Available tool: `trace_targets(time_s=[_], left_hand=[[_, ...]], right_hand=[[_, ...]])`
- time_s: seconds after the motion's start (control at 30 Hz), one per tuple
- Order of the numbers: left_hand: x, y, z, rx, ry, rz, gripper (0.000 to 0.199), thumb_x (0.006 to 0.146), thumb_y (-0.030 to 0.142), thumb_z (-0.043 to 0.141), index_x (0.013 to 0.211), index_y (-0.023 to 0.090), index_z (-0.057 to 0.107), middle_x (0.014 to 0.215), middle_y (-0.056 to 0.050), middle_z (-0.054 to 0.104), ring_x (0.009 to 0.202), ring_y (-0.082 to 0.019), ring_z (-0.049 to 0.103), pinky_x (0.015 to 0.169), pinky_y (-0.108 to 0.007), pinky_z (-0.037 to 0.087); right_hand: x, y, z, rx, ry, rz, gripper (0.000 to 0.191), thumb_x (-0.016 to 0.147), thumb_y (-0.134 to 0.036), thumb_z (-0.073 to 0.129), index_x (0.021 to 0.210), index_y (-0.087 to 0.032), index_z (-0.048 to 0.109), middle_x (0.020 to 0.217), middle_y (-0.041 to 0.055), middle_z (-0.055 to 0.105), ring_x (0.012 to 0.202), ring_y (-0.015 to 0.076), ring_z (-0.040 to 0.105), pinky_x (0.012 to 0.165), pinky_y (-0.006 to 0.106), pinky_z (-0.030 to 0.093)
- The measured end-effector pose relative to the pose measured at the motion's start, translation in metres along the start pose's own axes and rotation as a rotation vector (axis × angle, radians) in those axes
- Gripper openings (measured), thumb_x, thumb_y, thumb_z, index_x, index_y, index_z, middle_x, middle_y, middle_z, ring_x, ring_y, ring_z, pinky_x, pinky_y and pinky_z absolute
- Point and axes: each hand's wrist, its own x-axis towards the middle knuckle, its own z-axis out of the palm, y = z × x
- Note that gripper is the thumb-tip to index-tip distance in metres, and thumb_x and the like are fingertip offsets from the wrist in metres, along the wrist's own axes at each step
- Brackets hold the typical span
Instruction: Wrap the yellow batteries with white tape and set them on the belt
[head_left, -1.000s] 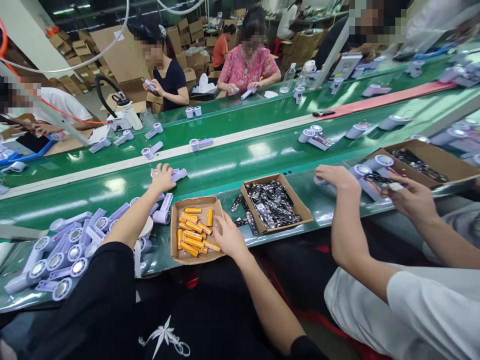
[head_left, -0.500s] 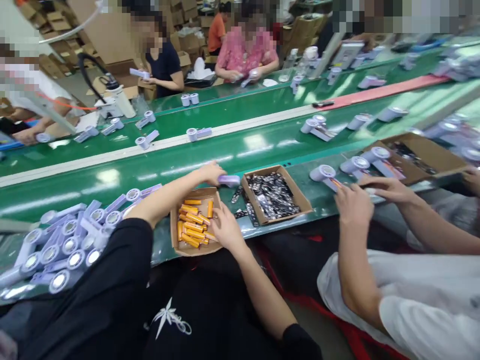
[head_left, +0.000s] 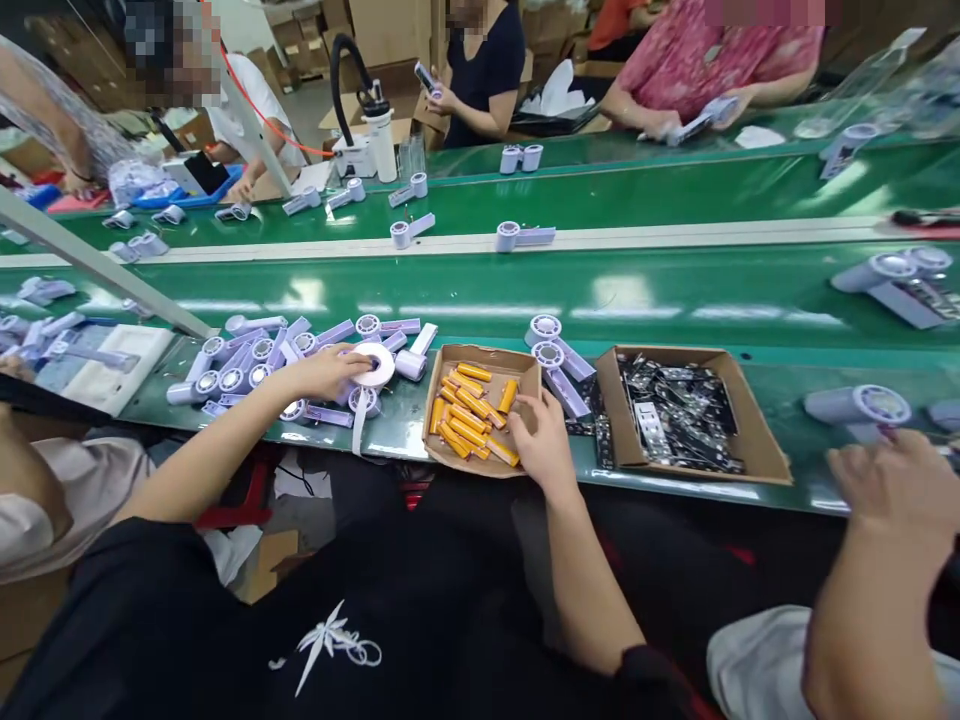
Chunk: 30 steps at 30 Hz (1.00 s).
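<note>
On the bench, the white tape roll could tip into the crowding purple fan bodies if the left hand knocks it; bumping the cardboard box might spill its orange cells. The left arm reaches outward, fingers at the roll, grip unclear; the right hand arches by the box's right rim, fingers apart.

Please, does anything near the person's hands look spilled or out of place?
A few black parts lie outside the cardboard box of similar parts, just left of it, so they look spilled, though they may be placed there on purpose. A white strip also trails loosely below the white roll at the left hand.
</note>
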Motion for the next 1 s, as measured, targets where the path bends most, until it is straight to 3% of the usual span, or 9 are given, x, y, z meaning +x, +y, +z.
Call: trace_targets(time_s=[0.1,0.2,0.3,0.4,0.5,0.57,0.73,0.87,1.0], left_hand=[[0.002,-0.002,0.003,0.089,0.061,-0.016,0.046,0.090,0.004,0.059,0.132,0.017,0.074,0.148,-0.010,0.073,0.142,-0.034,0.057,0.120,-0.049,0.049],[-0.010,0.024,-0.005,0.083,0.328,0.024,0.028,0.096,0.015,0.064,0.122,0.016,0.074,0.131,-0.014,0.078,0.139,-0.039,0.059,0.121,-0.063,0.047],[-0.028,0.061,-0.004,0.041,0.625,0.105,0.028,0.095,0.016,0.069,0.123,0.020,0.071,0.122,-0.012,0.079,0.141,-0.040,0.059,0.125,-0.072,0.042],[-0.032,0.082,0.007,-0.029,0.797,0.219,0.034,0.092,0.006,0.068,0.120,0.025,0.070,0.116,-0.007,0.079,0.138,-0.037,0.064,0.127,-0.073,0.043],[-0.022,0.082,0.023,-0.133,0.891,0.226,0.034,0.091,0.005,0.069,0.118,0.025,0.070,0.114,-0.007,0.079,0.132,-0.035,0.069,0.125,-0.070,0.048],[-0.015,0.082,0.036,-0.184,0.895,0.187,0.031,0.092,0.007,0.070,0.118,0.024,0.070,0.115,-0.008,0.079,0.133,-0.036,0.068,0.122,-0.069,0.052],[-0.006,0.106,0.061,-0.247,0.784,0.199,0.036,0.093,0.001,0.063,0.122,0.021,0.071,0.117,-0.010,0.080,0.131,-0.033,0.068,0.123,-0.068,0.052],[0.002,0.121,0.064,-0.209,0.686,0.175,0.044,0.092,-0.001,0.060,0.124,0.024,0.075,0.120,-0.008,0.081,0.137,-0.034,0.064,0.126,-0.070,0.049],[0.004,0.119,0.060,-0.150,0.646,0.149,0.046,0.092,-0.001,0.061,0.126,0.026,0.077,0.125,-0.008,0.081,0.148,-0.039,0.053,0.117,-0.065,0.058]], right_hand=[[-0.004,-0.010,-0.014,-0.087,0.131,-0.047,0.043,0.092,-0.048,0.063,0.121,-0.017,0.075,0.156,0.0248,0.056,0.150,0.0424,0.051,0.127,0.069,0.038],[-0.021,-0.047,-0.023,-0.095,0.276,-0.118,0.039,0.096,-0.048,0.066,0.122,-0.020,0.074,0.149,0.0234,0.061,0.135,0.0391,0.062,0.114,0.063,0.051],[-0.047,-0.105,-0.007,0.182,-0.118,-0.152,0.048,0.102,-0.049,0.067,0.140,-0.021,0.067,0.119,0.0147,0.076,0.091,0.0244,0.074,0.077,0.037,0.061],[-0.061,-0.151,0.028,0.303,-0.642,-0.208,0.033,0.105,-0.044,0.069,0.128,-0.021,0.077,0.087,0.0035,0.080,0.075,0.0173,0.072,0.072,0.026,0.055],[-0.054,-0.157,0.039,0.101,-0.961,-0.303,0.027,0.108,-0.032,0.068,0.092,-0.019,0.084,0.079,0.0039,0.081,0.074,0.0165,0.074,0.072,0.024,0.052],[-0.035,-0.146,0.025,-0.057,-1.060,-0.343,0.021,0.105,-0.034,0.072,0.101,-0.020,0.086,0.089,0.0056,0.084,0.081,0.0190,0.078,0.074,0.025,0.053],[0.065,-0.111,-0.003,-0.478,-0.601,-0.231,0.035,0.112,-0.021,0.051,0.135,-0.015,0.077,0.134,0.0173,0.080,0.125,0.0288,0.076,0.108,0.037,0.054],[0.123,-0.094,0.016,-0.683,-0.641,-0.205,0.028,0.103,-0.008,0.058,0.122,-0.005,0.080,0.125,0.0264,0.078,0.120,0.0348,0.075,0.104,0.042,0.055],[0.120,-0.091,0.005,-0.527,-0.603,-0.206,0.023,0.100,-0.013,0.069,0.119,-0.014,0.082,0.123,0.0167,0.080,0.115,0.0288,0.075,0.105,0.039,0.056]])
